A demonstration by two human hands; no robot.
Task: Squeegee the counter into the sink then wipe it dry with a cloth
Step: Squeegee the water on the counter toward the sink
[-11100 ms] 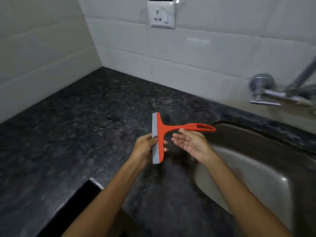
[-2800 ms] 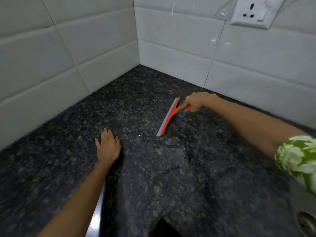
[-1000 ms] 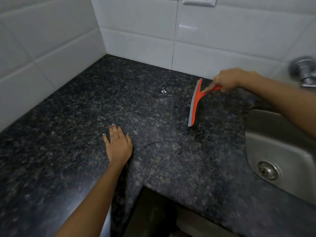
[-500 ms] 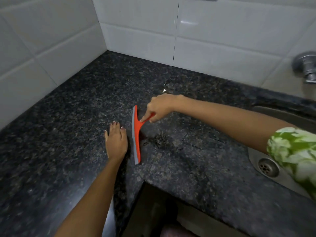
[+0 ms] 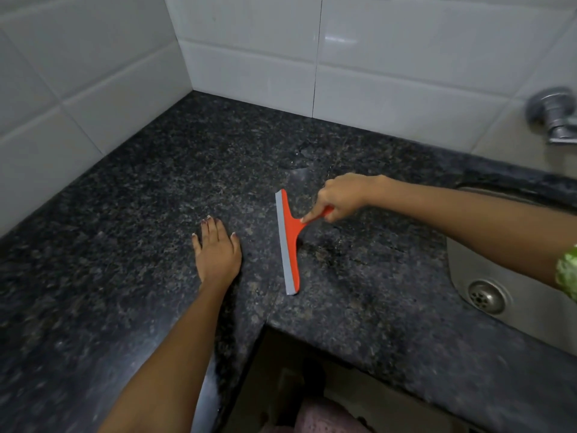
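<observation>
An orange squeegee point(image 5: 289, 242) with a grey rubber blade stands edge-down on the dark speckled granite counter point(image 5: 125, 214), its blade running front to back. My right hand point(image 5: 342, 196) grips its orange handle, index finger laid along the neck. My left hand point(image 5: 217, 250) lies flat on the counter, fingers straight, a short way left of the blade. Wet smears show on the stone right of the blade. The steel sink point(image 5: 530, 314) with its drain point(image 5: 487, 296) is at the right edge. No cloth shows on the counter.
White tiled walls point(image 5: 249, 57) close the counter at the back and left, meeting in a corner. A chrome tap point(image 5: 555, 115) juts from the wall above the sink. The counter's front edge steps inward below the squeegee, with a dark gap point(image 5: 296, 385) beneath.
Over the last half second the squeegee has slid right, away from my left hand, toward the sink. My left hand has stayed flat in the same spot.
</observation>
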